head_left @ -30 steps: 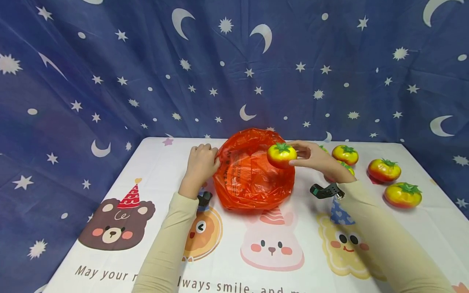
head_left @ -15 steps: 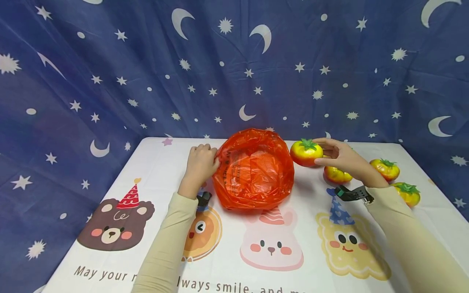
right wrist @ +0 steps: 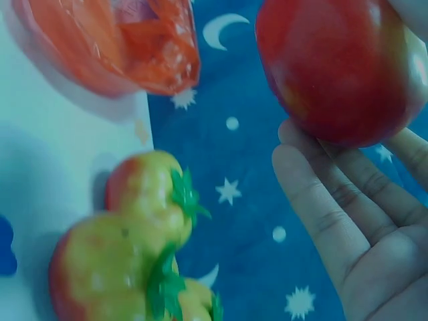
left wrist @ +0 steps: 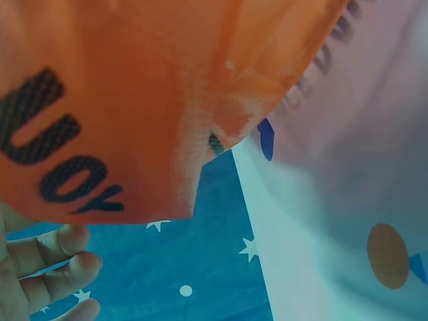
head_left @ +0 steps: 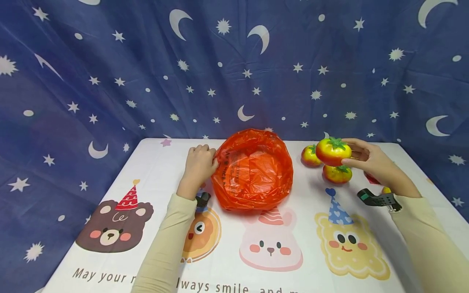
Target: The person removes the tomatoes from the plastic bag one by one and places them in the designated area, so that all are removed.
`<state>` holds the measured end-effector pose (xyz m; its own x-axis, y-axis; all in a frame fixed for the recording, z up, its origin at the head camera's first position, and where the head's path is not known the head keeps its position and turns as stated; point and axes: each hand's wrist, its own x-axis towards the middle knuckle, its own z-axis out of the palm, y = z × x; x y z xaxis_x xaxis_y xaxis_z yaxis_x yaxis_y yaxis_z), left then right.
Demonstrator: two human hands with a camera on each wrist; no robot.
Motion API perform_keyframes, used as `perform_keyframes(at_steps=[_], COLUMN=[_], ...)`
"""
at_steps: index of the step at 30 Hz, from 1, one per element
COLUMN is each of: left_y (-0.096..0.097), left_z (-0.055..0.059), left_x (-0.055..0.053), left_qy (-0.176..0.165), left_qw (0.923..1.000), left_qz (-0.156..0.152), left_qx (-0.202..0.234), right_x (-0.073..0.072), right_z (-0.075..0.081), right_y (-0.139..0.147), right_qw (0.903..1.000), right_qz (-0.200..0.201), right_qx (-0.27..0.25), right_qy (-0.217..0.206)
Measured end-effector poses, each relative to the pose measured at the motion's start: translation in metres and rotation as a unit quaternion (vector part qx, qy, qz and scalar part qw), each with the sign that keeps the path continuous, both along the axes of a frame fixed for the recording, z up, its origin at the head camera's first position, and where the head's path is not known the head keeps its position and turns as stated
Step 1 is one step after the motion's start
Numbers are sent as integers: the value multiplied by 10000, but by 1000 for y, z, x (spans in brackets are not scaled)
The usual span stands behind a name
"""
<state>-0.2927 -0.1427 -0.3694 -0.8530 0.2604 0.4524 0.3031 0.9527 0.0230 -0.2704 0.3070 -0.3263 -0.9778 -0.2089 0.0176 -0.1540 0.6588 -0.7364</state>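
Observation:
An open red plastic bag (head_left: pixel 253 175) with dark print stands mid-table in the head view. At its left rim my left hand (head_left: pixel 199 165) grips the film; the left wrist view shows the bag's printed edge (left wrist: pixel 120 134) over the fingers (left wrist: pixel 50 251). My right hand (head_left: pixel 371 160), right of the bag, holds a red-yellow tomato (head_left: pixel 331 154) with a green leafy top, raised off the table. Below and left of it sit two similar tomatoes, one behind (head_left: pixel 309 158) and one in front (head_left: pixel 337 176). In the right wrist view the held tomato (right wrist: pixel 341 67) shows its red side.
More tomatoes lie partly hidden behind the right forearm, a sliver of one (head_left: pixel 386 190) showing. The table has a white cloth (head_left: pixel 227 248) with cartoon prints. A dark blue curtain (head_left: pixel 205 73) with moons and stars rises behind and at the sides.
My right hand has carried the tomato from over the bag's opening rightward, above the other tomatoes. The left hand and the bag have stayed in place.

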Motion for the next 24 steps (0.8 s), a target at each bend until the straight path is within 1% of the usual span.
perform_keyframes(at_steps=[4, 7, 12, 14, 17, 24], left_y=[0, 0, 0, 1, 1, 2], left_z=[0, 1, 1, 1, 1, 1], left_x=[1, 1, 1, 1, 0, 1], left_qy=[-51, -77, -108, -115, -151, -120], left_qw=[10000, 10000, 9999, 9999, 9999, 9999], left_qz=[-1, -11, -11, -6, 12, 4], left_qx=[36, 46, 46, 41, 24, 29], right_x=[4, 9, 18, 22, 28, 39], right_z=[-6, -11, -19, -23, -28, -43], right_y=[15, 27, 43, 48, 54, 63], right_qw=[9998, 9990, 9966, 9963, 9965, 9957], right_qz=[-113, -181, -141, -148, -259, -391], right_qx=[-125, -369, -763, -812, -784, -834], right_qy=[92, 198, 266, 228, 124, 28])
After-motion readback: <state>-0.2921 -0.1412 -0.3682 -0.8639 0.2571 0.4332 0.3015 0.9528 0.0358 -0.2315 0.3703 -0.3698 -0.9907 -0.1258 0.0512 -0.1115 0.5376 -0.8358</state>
